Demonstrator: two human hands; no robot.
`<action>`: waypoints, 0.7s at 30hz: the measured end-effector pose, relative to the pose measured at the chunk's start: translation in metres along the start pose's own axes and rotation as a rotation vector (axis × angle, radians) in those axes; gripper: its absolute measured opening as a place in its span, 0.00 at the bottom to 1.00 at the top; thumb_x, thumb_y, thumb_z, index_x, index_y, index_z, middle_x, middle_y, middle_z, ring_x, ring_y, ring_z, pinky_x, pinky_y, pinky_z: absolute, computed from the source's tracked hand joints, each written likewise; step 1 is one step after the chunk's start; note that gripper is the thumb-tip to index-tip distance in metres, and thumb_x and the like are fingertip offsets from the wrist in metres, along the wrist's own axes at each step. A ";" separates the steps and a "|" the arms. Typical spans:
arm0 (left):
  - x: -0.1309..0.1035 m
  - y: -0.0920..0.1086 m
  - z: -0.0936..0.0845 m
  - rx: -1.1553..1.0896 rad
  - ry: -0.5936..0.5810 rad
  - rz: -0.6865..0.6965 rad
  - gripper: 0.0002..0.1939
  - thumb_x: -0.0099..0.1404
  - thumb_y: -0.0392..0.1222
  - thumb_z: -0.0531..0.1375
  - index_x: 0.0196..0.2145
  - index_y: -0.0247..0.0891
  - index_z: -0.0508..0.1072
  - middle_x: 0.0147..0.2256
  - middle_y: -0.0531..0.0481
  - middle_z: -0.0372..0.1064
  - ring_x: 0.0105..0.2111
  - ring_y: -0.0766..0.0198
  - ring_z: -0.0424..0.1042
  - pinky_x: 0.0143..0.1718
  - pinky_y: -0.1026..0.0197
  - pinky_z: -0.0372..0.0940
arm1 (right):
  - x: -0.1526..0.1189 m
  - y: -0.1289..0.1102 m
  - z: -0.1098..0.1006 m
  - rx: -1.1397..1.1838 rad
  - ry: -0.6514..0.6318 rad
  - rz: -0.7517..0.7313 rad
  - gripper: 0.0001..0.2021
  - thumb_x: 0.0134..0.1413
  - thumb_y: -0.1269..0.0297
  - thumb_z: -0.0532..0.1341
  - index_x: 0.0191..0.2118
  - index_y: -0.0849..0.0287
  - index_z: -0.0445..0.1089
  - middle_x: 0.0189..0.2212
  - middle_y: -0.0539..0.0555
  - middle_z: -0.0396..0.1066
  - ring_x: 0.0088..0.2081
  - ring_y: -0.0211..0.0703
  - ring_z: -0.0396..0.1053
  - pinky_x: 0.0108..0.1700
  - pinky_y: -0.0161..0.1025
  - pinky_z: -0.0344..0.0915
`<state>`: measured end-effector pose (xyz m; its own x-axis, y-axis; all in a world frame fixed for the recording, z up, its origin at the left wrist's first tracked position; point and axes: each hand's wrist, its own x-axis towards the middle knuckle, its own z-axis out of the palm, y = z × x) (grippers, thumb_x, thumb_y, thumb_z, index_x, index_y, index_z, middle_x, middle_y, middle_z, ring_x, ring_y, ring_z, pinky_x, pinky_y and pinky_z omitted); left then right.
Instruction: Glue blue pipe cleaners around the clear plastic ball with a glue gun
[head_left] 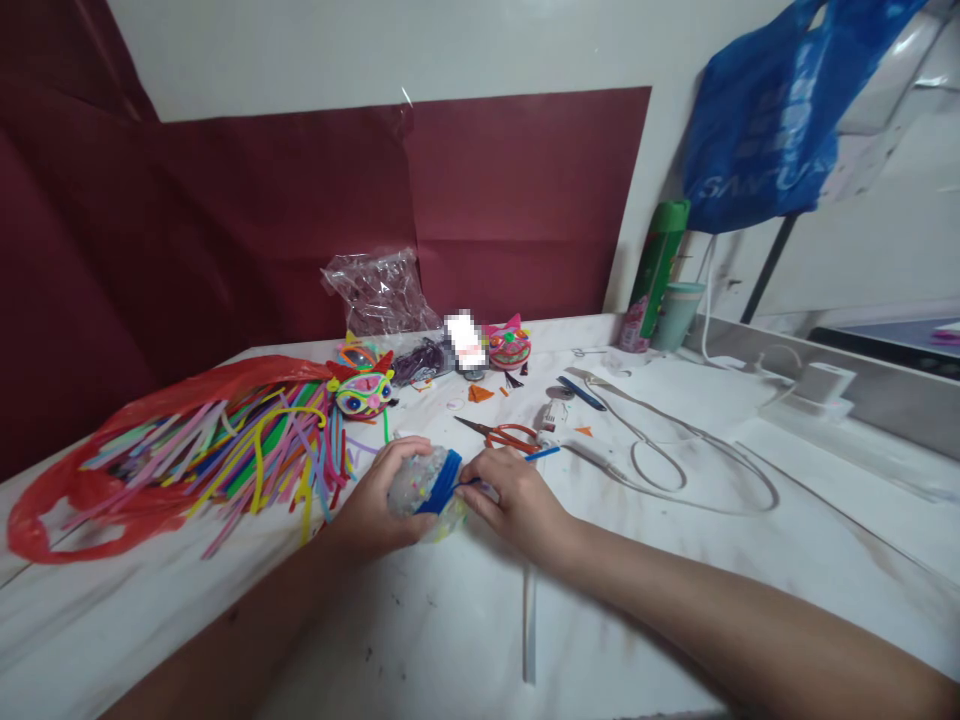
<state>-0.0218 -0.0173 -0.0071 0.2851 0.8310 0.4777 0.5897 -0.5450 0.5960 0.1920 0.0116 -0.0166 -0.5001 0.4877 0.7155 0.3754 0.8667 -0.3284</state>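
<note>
My left hand (382, 500) is wrapped round a clear, rounded piece (409, 487) with small coloured bits on it. Rows of blue strip (442, 484) cover its right side, and something yellowish shows beneath. At that right edge, the fingers of my right hand (514, 497) are pinched on a thin blue strip (543, 453), whose free end sticks out past the knuckles. Scissors with orange handles (511, 437) lie just behind my right hand. A white glue gun (581, 447) with a cable rests to their right.
Many coloured strips (259, 440) lie on a red plastic bag (37, 520) at left. Two decorated animal heads (364, 392) (510, 345) sit behind. A blue cutter (582, 393), a spray can (654, 275), a green cup (679, 315) and a white charger (823, 385) are at right.
</note>
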 end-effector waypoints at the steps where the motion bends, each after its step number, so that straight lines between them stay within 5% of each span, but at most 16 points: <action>1: 0.000 0.001 0.000 0.003 0.005 -0.017 0.30 0.49 0.42 0.64 0.50 0.41 0.62 0.53 0.42 0.63 0.57 0.47 0.61 0.59 0.46 0.55 | 0.000 -0.001 0.000 0.001 -0.003 0.001 0.03 0.55 0.72 0.62 0.33 0.59 0.68 0.29 0.54 0.72 0.32 0.44 0.69 0.36 0.39 0.61; 7: -0.002 0.011 0.000 0.030 0.022 -0.121 0.27 0.51 0.41 0.63 0.49 0.42 0.62 0.51 0.44 0.64 0.56 0.49 0.61 0.58 0.49 0.56 | -0.001 -0.004 0.000 -0.005 -0.017 -0.003 0.02 0.55 0.71 0.63 0.33 0.59 0.69 0.28 0.53 0.72 0.33 0.45 0.70 0.37 0.40 0.61; 21: 0.000 0.015 -0.008 -0.035 -0.083 -0.039 0.28 0.52 0.47 0.64 0.49 0.40 0.62 0.52 0.41 0.63 0.57 0.47 0.59 0.58 0.48 0.54 | -0.001 -0.007 -0.002 0.072 0.006 0.085 0.05 0.50 0.75 0.65 0.32 0.58 0.69 0.28 0.52 0.73 0.32 0.42 0.70 0.36 0.37 0.64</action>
<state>-0.0190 -0.0263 0.0067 0.3249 0.8574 0.3992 0.5750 -0.5142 0.6364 0.1917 0.0047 -0.0141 -0.4638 0.5593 0.6871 0.3591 0.8277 -0.4313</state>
